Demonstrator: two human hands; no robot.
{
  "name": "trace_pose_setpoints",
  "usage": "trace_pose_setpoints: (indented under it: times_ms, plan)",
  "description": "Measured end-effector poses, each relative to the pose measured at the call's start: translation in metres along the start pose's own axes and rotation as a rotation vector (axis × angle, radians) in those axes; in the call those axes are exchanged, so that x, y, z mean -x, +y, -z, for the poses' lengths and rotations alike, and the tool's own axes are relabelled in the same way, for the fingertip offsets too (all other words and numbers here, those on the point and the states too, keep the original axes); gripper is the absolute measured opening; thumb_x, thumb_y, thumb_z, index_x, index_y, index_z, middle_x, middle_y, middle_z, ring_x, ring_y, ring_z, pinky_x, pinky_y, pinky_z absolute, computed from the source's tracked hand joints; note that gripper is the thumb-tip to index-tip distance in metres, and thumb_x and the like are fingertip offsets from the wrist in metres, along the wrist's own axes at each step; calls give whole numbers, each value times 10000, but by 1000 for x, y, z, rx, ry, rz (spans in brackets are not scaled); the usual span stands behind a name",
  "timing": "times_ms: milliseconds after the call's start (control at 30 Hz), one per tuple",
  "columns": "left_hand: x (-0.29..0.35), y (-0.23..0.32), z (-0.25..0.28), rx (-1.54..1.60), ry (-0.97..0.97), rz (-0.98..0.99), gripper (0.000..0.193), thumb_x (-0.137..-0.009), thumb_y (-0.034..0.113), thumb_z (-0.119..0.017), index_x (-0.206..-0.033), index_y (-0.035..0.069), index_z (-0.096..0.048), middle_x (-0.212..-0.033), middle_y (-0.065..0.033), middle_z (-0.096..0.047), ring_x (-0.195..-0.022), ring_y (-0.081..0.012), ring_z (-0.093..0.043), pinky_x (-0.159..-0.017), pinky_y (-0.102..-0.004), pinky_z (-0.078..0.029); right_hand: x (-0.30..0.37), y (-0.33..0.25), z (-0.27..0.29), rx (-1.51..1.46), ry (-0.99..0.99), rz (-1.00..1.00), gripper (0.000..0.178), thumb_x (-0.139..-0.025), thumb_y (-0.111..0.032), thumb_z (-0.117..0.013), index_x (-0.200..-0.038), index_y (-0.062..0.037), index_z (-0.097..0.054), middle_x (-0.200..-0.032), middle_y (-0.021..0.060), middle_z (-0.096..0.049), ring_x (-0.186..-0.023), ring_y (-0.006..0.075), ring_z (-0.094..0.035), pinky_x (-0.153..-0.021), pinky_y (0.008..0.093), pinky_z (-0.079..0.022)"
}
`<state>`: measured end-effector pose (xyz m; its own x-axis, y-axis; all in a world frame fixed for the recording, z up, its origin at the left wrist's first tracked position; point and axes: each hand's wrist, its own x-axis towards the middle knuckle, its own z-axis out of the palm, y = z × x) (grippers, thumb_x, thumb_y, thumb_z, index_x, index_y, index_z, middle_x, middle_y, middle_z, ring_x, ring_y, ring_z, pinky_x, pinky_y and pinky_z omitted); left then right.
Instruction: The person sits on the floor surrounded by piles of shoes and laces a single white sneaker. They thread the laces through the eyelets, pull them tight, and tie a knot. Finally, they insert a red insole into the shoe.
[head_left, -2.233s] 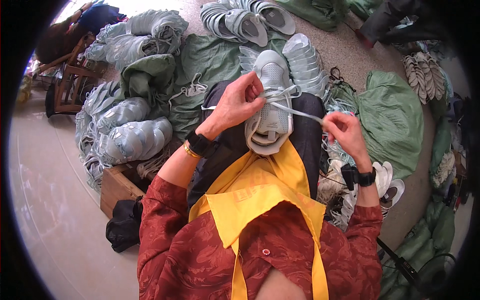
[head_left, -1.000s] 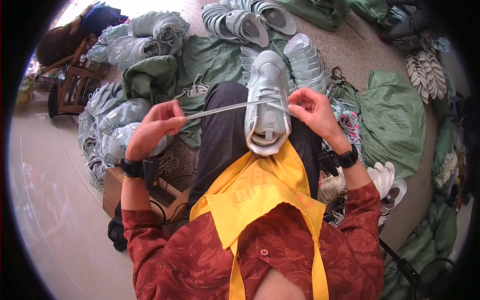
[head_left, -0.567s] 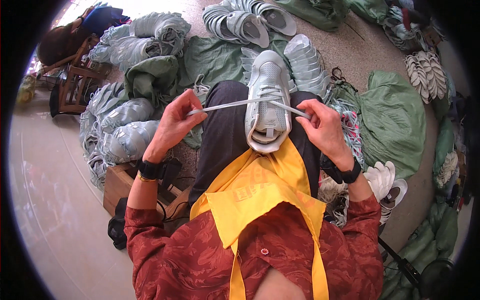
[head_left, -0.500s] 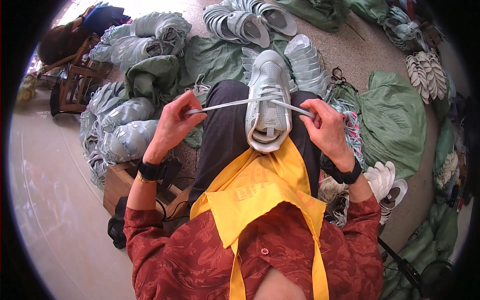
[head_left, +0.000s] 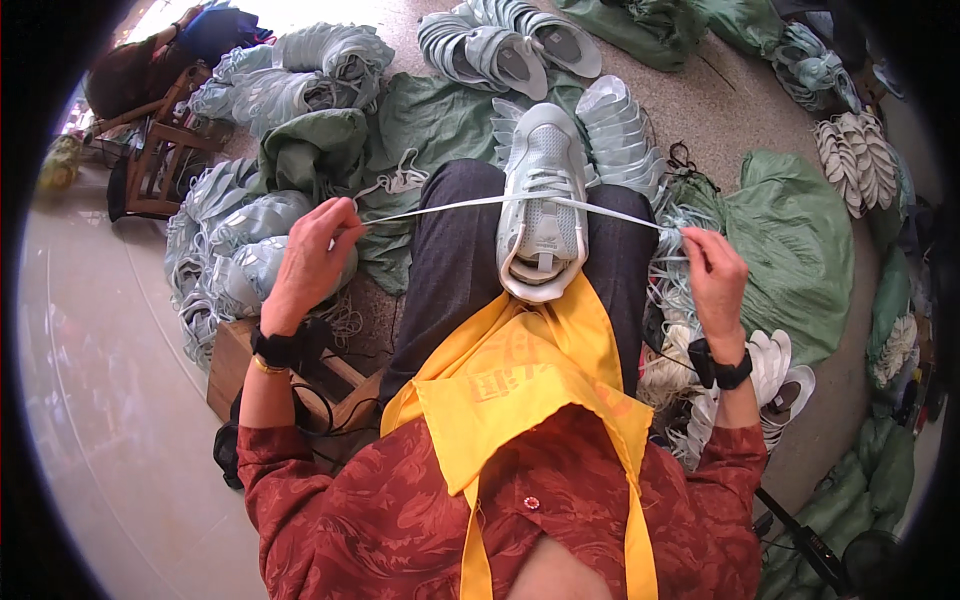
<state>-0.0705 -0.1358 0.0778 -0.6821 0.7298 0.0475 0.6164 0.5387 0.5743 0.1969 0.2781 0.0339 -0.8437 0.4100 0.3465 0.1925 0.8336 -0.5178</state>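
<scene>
A pale grey-green sneaker (head_left: 545,165) rests between my knees, its toe away from me and its heel opening toward me. A flat, light shoelace (head_left: 450,207) is threaded through its upper eyelets, and both ends stretch out sideways, nearly straight. My left hand (head_left: 312,255) pinches one end out beyond my left knee. The other end is pinched by my right hand (head_left: 715,280), out past my right knee. Under the shoe, the yellow apron (head_left: 530,350) covers my lap.
Stacked pale shoe uppers (head_left: 265,235) lie to the left, with more uppers (head_left: 500,50) at the far side. A green sack (head_left: 790,250) and white shoe parts (head_left: 775,370) are on the right. A wooden box (head_left: 232,365) stands near my left forearm; a wooden chair (head_left: 160,160) is farther left.
Both hands have moved outward and slightly nearer to me, the right one farther. More lace now spans each side of the shoe.
</scene>
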Motion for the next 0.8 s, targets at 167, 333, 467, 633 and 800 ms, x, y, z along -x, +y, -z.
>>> trace_pose_setpoints:
  times_ms: [167,333,467,633,800]
  plan:
    - [22,-45,21,-167,42,-22,135,-873,0,-712,-921,-1,-586,-948,-100,-603,-879,-254,-581,-746,-346,-489,21,42,28,74,-11,-201,123,-942,-50,-688,-1046,-29,-749,-946,141,-745,-786,280,-712,-712,360,-531]
    - [38,-66,45,-236,45,209,146,-828,23,-736,-881,9,-601,-985,-120,-597,-983,-307,-556,-822,-409,-471,53,110,48,171,42,-296,153,-951,-68,-672,-1065,-31,-769,-940,134,-766,-782,202,-734,-692,316,-535]
    - [55,-117,72,-282,61,315,162,-832,30,-744,-875,-5,-593,-841,-124,-582,-782,-285,-570,-698,-383,-474,76,157,60,136,65,-422,196,-957,-68,-655,-1107,-29,-776,-891,104,-788,-748,146,-729,-683,295,-539]
    - [78,-160,99,-306,133,406,142,-883,67,-738,-904,1,-614,-722,-97,-614,-641,-203,-568,-634,-367,-477,93,201,71,188,78,-481,220,-968,-69,-638,-1134,-39,-780,-870,77,-786,-730,117,-717,-643,274,-529]
    - [98,-204,128,-353,223,472,134,-910,99,-730,-927,21,-623,-714,-54,-590,-656,-148,-543,-630,-332,-467,99,223,76,37,100,-692,234,-985,-41,-607,-1157,-20,-764,-891,93,-772,-740,130,-726,-622,273,-583]
